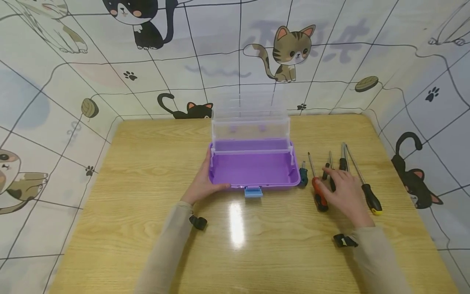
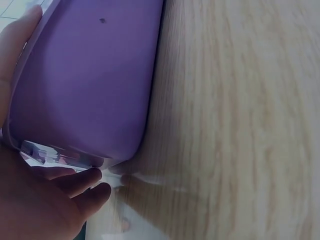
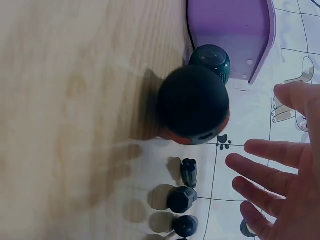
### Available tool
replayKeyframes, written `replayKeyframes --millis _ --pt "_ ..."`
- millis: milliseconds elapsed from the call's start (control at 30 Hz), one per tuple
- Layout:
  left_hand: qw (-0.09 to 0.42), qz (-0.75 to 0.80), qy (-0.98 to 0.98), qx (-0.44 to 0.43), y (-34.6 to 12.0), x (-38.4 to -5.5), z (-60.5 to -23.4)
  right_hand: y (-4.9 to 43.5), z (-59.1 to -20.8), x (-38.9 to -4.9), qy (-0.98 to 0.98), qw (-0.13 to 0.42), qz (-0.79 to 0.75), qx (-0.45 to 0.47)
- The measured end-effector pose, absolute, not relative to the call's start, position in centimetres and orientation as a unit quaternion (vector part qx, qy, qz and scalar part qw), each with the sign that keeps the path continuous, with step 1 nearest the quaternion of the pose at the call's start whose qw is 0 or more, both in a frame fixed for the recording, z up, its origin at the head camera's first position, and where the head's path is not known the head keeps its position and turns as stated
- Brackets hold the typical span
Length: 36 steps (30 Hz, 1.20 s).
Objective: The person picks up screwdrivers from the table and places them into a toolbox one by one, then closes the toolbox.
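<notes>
A purple toolbox with its clear lid raised stands at the middle of the table. My left hand grips its left end, the thumb along the front rim and the fingers at the side wall. My right hand hovers over several screwdrivers right of the box, fingers spread and holding nothing. Nearest to its thumb lies a red-and-black screwdriver. A short green screwdriver lies against the box's right end. Beyond the hand is a long black-and-yellow screwdriver. Other dark handles are partly hidden under the fingers.
A blue latch hangs from the box's front. The wooden table meets a cat-patterned cloth backdrop at the back and both sides. Each wrist carries a small black camera.
</notes>
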State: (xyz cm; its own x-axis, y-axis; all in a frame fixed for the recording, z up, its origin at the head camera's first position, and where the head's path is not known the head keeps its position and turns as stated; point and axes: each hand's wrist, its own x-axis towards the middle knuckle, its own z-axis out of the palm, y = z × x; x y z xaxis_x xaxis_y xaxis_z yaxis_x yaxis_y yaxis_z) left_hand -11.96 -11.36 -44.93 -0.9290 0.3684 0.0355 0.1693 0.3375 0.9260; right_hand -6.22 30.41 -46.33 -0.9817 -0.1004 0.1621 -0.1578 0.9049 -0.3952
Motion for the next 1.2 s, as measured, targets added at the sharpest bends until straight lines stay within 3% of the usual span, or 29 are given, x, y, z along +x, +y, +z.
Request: replayKeyframes --millis 567,1067,1200 --pt "0.128 0.564 0.807 0.118 -12.1 -12.8 -49.0 29.5 -47.7 -5.3 -0.964 0.018 0.266 0.023" --pt "0.138 0.574 0.796 0.133 -11.9 -12.5 -47.2 28.9 -48.1 -5.3 -0.965 -0.021 0.259 -0.024" --pt "0.158 0.569 0.797 0.123 -11.6 -11.8 -44.9 28.8 -48.2 -5.4 -0.965 -0.044 0.258 -0.026"
